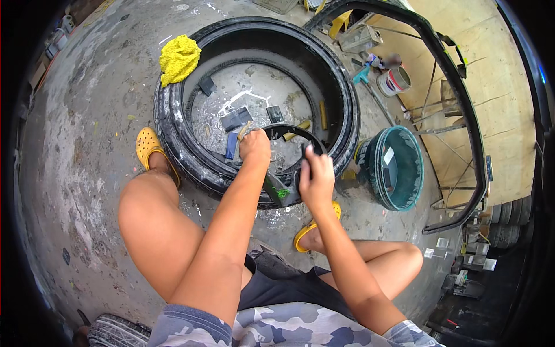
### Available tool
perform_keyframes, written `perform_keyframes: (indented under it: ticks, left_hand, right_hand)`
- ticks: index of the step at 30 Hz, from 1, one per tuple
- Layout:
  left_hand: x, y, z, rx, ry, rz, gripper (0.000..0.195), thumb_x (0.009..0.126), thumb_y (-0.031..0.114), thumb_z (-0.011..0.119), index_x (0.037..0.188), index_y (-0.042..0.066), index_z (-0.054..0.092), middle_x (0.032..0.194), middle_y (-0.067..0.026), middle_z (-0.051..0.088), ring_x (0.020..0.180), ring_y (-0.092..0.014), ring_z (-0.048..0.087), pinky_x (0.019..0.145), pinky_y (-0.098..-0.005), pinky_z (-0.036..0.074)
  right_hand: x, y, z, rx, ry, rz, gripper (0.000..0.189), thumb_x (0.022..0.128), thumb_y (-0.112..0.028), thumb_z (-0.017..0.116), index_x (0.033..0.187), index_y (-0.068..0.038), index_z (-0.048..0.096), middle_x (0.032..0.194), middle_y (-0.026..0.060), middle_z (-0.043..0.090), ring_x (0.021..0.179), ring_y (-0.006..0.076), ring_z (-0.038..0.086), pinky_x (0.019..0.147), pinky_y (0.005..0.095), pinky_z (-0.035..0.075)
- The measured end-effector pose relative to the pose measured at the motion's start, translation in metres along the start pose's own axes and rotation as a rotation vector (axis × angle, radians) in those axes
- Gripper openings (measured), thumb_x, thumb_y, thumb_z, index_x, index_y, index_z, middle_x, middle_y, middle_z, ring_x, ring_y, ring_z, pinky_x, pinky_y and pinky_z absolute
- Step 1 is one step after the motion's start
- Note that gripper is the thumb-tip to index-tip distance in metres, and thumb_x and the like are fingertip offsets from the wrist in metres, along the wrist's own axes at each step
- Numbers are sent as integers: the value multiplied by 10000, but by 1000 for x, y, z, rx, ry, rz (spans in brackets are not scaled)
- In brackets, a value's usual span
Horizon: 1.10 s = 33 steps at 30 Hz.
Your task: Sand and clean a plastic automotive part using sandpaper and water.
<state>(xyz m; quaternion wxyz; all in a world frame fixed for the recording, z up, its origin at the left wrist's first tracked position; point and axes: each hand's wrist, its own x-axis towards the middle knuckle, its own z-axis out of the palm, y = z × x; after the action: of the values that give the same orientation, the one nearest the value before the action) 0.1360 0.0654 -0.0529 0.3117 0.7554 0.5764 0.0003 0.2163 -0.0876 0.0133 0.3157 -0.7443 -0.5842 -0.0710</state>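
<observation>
A large black tyre (173, 126) lies flat on the floor between my feet. On its near edge rests a dark ring-shaped part (282, 191) with a broad base and a green mark. My left hand (255, 149) is closed on the ring's left side, its fingers hiding the exact grip. At the ring's right side is my right hand (317, 178), fingers curled, touching or holding something small and dark that I cannot make out. A crumpled yellow cloth (180, 60) hangs over the tyre's upper left edge. Inside the tyre lie dark pieces of sheet (236, 119) and a blue block (231, 145).
Right of the tyre stands a teal bucket (419, 169) with things inside. Beyond it are a long-handled teal tool (379, 102), a white and red pail (392, 82) and a black frame (470, 117) by a wooden board (507, 130). Another tyre (117, 332) is at lower left.
</observation>
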Motion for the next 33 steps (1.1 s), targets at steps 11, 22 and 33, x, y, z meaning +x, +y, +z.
perform_keyframes:
  ticks: [11, 22, 33]
  left_hand:
    - [-11, -1, -11, -29, 69, 46, 486, 932, 347, 565, 1256, -14, 576, 1322, -208, 528, 1240, -359, 479, 1029, -486, 394]
    - [-85, 11, -39, -151, -344, 711, 509, 887, 428, 613, 1211, 38, 578, 1206, -194, 620, 1125, -335, 591, 963, -443, 427]
    - [-92, 26, -36, 137, -461, 527, 724, 776, 308, 767, 1355, -1, 461, 1242, -295, 584, 1176, -406, 568, 983, -456, 453]
  right_hand:
    - [-62, 7, -30, 183, -48, 246, 342, 863, -8, 621, 1203, 5, 587, 908, 184, 542, 839, 350, 556, 761, 405, 460]
    - [-68, 9, -20, 225, 34, 291, 342, 869, -30, 613, 1209, -4, 581, 965, 187, 583, 923, 363, 573, 819, 426, 468]
    - [-68, 12, -25, 383, 40, 395, 278, 891, -54, 605, 1157, 26, 602, 1006, 193, 618, 953, 353, 616, 864, 388, 474]
